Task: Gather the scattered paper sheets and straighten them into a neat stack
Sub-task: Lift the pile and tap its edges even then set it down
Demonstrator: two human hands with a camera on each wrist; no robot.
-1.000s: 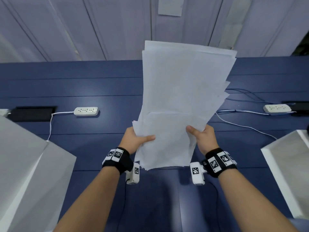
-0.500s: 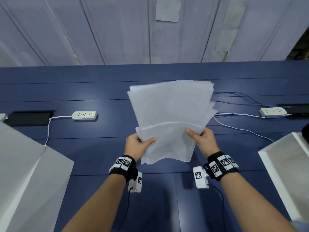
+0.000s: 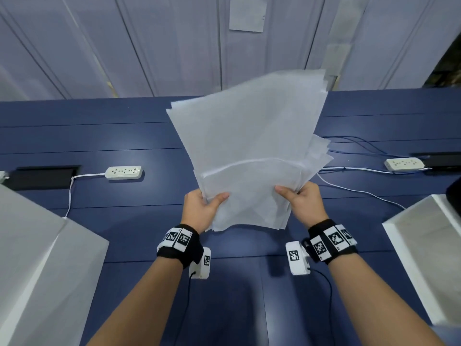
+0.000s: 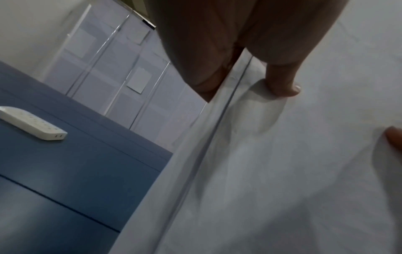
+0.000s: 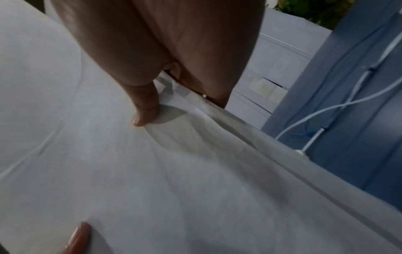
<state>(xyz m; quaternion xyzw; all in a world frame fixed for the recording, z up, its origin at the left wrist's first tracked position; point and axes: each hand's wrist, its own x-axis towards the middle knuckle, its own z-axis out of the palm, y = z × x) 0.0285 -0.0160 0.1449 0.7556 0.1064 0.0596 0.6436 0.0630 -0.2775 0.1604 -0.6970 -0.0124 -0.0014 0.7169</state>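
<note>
Head view: left hand [image 3: 199, 211] and right hand [image 3: 303, 204] each pinch a side of the paper sheets [image 3: 252, 151], held uneven above the table [image 3: 112, 136]. Straightening under way; next, likely tapping edges level.

Blue table [image 3: 124, 136], power strips [image 3: 124, 172], cables [image 3: 359, 191]

head view overhead, wrist views close

hands: left [image 3: 200, 211], right [image 3: 303, 206] | grip paper sheets [image 3: 249, 146] | above blue table [image 3: 99, 136]
</note>
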